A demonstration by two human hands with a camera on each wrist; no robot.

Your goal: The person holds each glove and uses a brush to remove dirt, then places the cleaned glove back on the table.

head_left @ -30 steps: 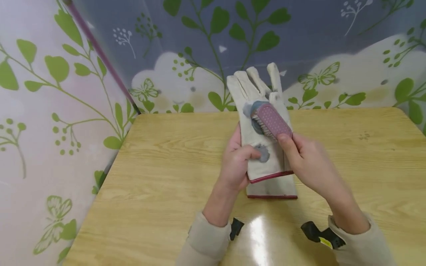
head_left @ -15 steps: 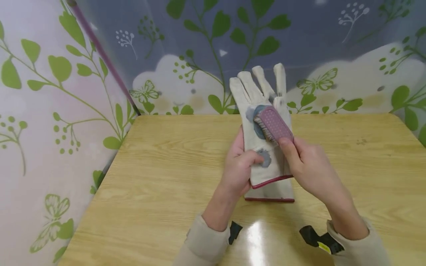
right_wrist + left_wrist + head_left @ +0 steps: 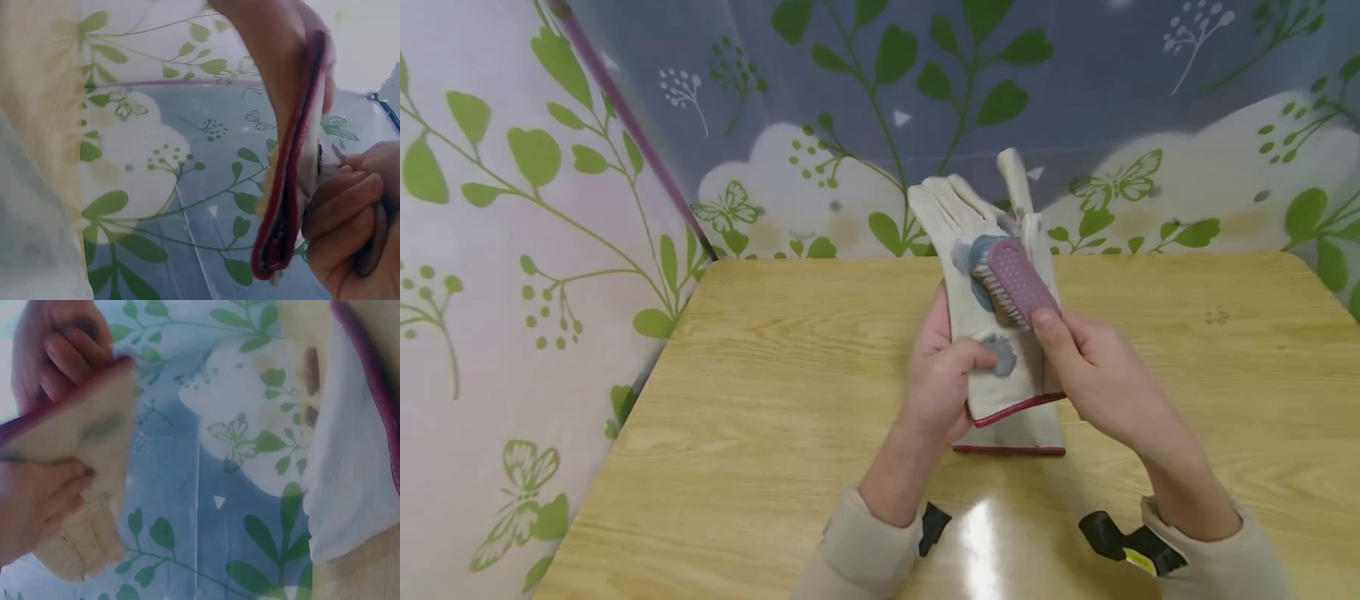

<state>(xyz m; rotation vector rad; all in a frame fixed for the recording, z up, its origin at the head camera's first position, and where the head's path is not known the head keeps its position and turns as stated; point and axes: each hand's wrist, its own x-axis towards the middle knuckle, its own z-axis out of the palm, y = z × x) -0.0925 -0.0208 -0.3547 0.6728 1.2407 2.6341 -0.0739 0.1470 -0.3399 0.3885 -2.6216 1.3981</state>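
A cream work glove with a red-trimmed cuff is raised above the table, grey-blue stains on its face. My left hand holds it, thumb on the lower stain and fingers behind; those fingers lie spread on its back in the left wrist view. My right hand grips a pink scrubbing brush, bristles against the glove's upper stain. In the right wrist view the curled right fingers wrap the brush's handle. Beneath, a second glove lies on the table, mostly hidden in the head view.
The wood-grain table reaches back to a wall covering with leaf and butterfly prints. Black wrist devices show near both sleeves. The second glove's side shows at the right of the left wrist view.
The held glove's fingers have bent and bunched toward the left, one still standing apart. The brush has shifted slightly over the stain. Both hands keep their hold.
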